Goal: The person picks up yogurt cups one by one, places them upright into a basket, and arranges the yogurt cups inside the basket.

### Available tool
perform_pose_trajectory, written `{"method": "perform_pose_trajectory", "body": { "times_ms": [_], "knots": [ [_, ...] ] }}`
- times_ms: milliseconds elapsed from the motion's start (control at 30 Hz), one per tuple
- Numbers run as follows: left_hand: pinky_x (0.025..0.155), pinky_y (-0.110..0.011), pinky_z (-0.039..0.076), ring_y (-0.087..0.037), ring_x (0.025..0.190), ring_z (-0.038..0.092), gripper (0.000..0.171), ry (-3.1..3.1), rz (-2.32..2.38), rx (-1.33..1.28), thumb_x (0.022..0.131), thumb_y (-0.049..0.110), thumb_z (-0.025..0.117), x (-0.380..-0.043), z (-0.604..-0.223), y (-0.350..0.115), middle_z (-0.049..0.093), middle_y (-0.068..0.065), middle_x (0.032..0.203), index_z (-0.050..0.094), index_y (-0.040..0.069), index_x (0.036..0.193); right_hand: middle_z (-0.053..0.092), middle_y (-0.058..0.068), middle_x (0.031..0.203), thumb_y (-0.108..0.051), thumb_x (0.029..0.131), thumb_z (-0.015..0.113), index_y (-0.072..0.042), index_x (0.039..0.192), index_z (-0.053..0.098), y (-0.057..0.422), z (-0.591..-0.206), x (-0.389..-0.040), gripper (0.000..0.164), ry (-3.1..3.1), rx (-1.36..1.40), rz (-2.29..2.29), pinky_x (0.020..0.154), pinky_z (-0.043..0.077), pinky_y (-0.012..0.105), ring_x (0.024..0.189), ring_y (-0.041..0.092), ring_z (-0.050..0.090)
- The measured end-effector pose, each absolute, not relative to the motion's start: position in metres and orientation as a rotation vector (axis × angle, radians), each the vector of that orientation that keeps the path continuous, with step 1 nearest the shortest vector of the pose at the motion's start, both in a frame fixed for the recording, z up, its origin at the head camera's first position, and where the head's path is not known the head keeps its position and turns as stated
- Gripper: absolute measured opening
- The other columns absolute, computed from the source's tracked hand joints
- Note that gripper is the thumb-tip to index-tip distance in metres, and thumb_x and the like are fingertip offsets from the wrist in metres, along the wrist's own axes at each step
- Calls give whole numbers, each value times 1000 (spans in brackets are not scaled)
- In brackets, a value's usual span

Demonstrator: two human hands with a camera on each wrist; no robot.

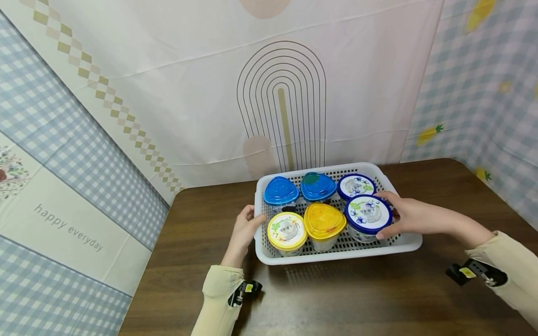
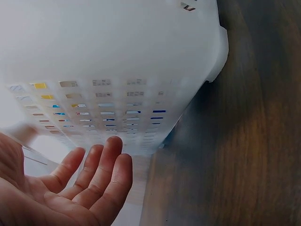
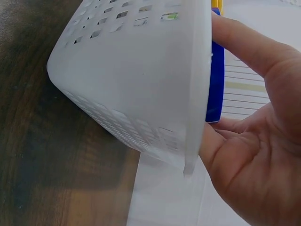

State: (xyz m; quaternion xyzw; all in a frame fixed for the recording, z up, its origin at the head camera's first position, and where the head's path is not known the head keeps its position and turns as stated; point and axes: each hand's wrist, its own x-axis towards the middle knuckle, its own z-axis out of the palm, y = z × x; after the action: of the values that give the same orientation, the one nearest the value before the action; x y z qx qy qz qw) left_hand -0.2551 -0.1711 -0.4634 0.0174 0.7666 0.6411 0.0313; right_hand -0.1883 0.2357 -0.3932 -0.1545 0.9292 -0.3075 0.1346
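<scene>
A white perforated plastic basket (image 1: 332,256) holds several lidded tubs. My left hand (image 1: 245,228) is at the basket's left rim; in the left wrist view its loosely bent fingers (image 2: 120,176) are beside the outer wall. At the basket's right end, my right hand (image 1: 405,215) grips a round tub with a dark blue lid (image 1: 369,213), thumb at its near side and fingers at the far side. That tub overlaps another blue-lidded tub (image 1: 356,185) behind it. In the right wrist view, the basket wall hides most of the held tub.
Also in the basket are two tubs with bright blue triangular lids (image 1: 281,190), a yellow triangular-lidded tub (image 1: 324,220) and a round yellow-rimmed tub (image 1: 287,231). The basket stands on a dark wooden table (image 1: 336,298), near the patterned cloth (image 1: 201,116) hanging behind.
</scene>
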Motion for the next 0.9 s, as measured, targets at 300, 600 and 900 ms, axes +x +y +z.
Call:
{"method": "perform_pose_trajectory", "body": {
  "times_ms": [300,600,900],
  "knots": [
    [75,-36,56,-22,86,64,27,2365,1962,68,89,12,63,-254,-462,-171,69,-15,108,58,2,114,54,31,131,-40,78,86,10,150,19,235,-391,-190,110,2667,-443,-889,89,53,51,112,35,58],
    [75,-35,56,-21,86,63,29,2373,1948,61,88,13,63,-254,-462,-171,69,-15,108,58,2,115,52,35,133,-44,77,86,13,149,19,234,-389,-189,114,2667,-413,-832,91,52,53,113,37,57],
    [76,-34,55,-22,87,63,30,2366,1935,39,89,15,63,-256,-463,-171,68,-14,107,58,2,116,53,34,133,-44,77,86,13,149,18,234,-390,-190,115,2661,-396,-834,90,51,55,114,37,57]
  ]
}}
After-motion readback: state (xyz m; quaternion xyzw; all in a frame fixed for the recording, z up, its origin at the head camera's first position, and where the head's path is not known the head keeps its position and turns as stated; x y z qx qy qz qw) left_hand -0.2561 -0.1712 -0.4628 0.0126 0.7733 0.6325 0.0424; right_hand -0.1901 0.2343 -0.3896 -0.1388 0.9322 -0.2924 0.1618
